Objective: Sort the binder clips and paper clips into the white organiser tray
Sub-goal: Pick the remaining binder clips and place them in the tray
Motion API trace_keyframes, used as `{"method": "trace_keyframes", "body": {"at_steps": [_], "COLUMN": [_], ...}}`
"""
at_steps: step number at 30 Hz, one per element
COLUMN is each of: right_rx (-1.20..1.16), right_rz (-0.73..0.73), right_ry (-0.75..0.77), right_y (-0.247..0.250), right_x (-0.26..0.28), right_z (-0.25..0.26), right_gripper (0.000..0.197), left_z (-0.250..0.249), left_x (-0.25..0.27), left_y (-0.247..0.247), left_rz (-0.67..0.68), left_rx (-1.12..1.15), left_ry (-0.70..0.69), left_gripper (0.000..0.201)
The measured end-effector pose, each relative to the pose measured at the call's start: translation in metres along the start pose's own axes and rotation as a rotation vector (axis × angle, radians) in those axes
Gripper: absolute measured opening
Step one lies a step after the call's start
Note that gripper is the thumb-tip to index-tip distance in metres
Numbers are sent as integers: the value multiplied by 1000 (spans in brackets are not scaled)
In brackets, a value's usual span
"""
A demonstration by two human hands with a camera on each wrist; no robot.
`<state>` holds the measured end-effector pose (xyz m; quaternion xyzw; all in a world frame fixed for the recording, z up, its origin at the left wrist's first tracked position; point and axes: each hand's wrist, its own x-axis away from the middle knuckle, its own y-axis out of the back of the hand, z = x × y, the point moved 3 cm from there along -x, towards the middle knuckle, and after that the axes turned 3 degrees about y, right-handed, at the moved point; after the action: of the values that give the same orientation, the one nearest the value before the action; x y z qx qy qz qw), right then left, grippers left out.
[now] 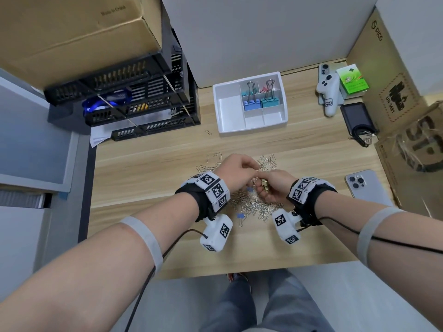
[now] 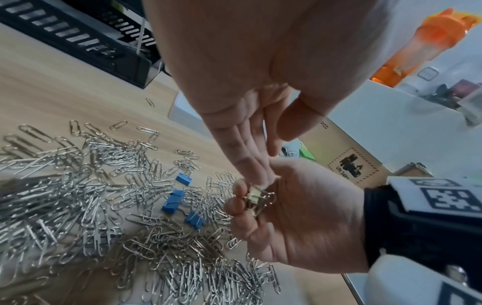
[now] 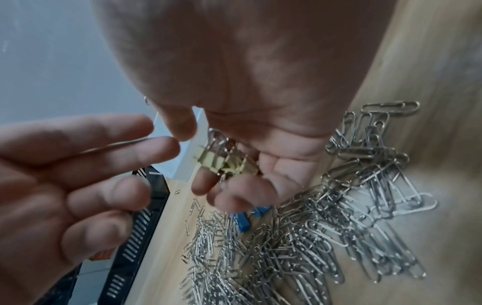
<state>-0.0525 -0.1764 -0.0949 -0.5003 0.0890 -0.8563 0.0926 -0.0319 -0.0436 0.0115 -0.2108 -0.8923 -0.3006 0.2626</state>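
A heap of silver paper clips (image 1: pixel 251 204) (image 2: pixel 104 185) (image 3: pixel 326 227) lies on the wooden table, with small blue binder clips (image 2: pixel 173 201) (image 3: pixel 242 220) mixed in. My right hand (image 1: pixel 263 188) (image 2: pixel 287 216) (image 3: pixel 195 156) is cupped above the heap, fingers curled round several small yellow binder clips (image 1: pixel 265 185) (image 2: pixel 254 196) (image 3: pixel 216 161). My left hand (image 1: pixel 255 171) (image 2: pixel 268 154) (image 3: pixel 104 165) reaches in with straight fingers, their tips at those clips, thumb apart. The white organiser tray (image 1: pixel 230 113) stands further back and holds large blue (image 1: pixel 251 104) and teal (image 1: pixel 271 100) binder clips.
Black stacked letter trays (image 1: pixel 143 109) under a cardboard box stand at the back left. A white controller (image 1: pixel 328 92), green packet (image 1: pixel 352 79) and dark device (image 1: pixel 357 118) lie at the back right, and a phone (image 1: pixel 366 185) to the right. Cardboard boxes (image 1: pixel 395 92) line the right edge.
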Motion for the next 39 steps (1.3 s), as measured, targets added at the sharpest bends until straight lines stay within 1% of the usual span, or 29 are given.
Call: {"method": "trace_keyframes", "body": {"at_steps": [2,3,5,7,8,10,11,12,14,15,17,21,23,25,27,30,33,35,37,39], "right_rx": [-10,-28,-29,24,44,91,174,305,591,719,917,1050,1082,1076,1043,955,775,570,357,216], "right_rz": [-40,-44,-62,-76,-77,-66,-75,-111,-213,-239,-242,-279,-252,-231,-243,-233,-183,-100,-14,67], "right_ry": [-7,6,48,91,110,156,199,253,358,393,421,404,400,381,372,367,304,174,-3,-143], "right_y": [4,5,9,12,12,11,9,7,3,0,-5,-8,-11,-12,-10,-6,-1,3,6,7], "right_x": [-2,-2,-2,-3,-4,-5,-6,-6,-3,-5,-9,-17,-19,-21,-25,-27,-23,-22,-23,-22], "right_z": [0,1,4,8,10,13,13,14,17,18,19,19,19,18,19,21,26,24,19,16], "right_gripper": [29,24,9,6,6,7,12,14,10,10,13,12,10,9,13,19,18,20,24,26], "left_z": [12,21,44,66,73,83,87,89,92,94,97,103,104,104,103,100,99,99,97,95], "left_x": [-6,-8,-13,-15,-13,-11,-11,-10,-11,-12,-13,-15,-16,-17,-18,-19,-22,-23,-24,-23], "left_y": [6,7,5,-1,-4,-13,-17,-21,-27,-30,-35,-41,-43,-43,-43,-41,-42,-44,-47,-50], "left_rz": [-92,-105,-60,20,54,106,123,133,139,144,149,161,174,187,192,152,127,112,87,85], "left_rx": [-95,-152,-278,-370,-417,-495,-524,-554,-617,-646,-695,-741,-755,-761,-776,-795,-857,-912,-926,-930], "left_ry": [11,32,112,161,157,114,90,61,8,-7,-34,-87,-100,-112,-126,-121,-112,-103,-99,-95], "left_gripper": [15,13,9,4,3,7,9,12,18,20,19,16,14,11,11,10,27,31,27,21]}}
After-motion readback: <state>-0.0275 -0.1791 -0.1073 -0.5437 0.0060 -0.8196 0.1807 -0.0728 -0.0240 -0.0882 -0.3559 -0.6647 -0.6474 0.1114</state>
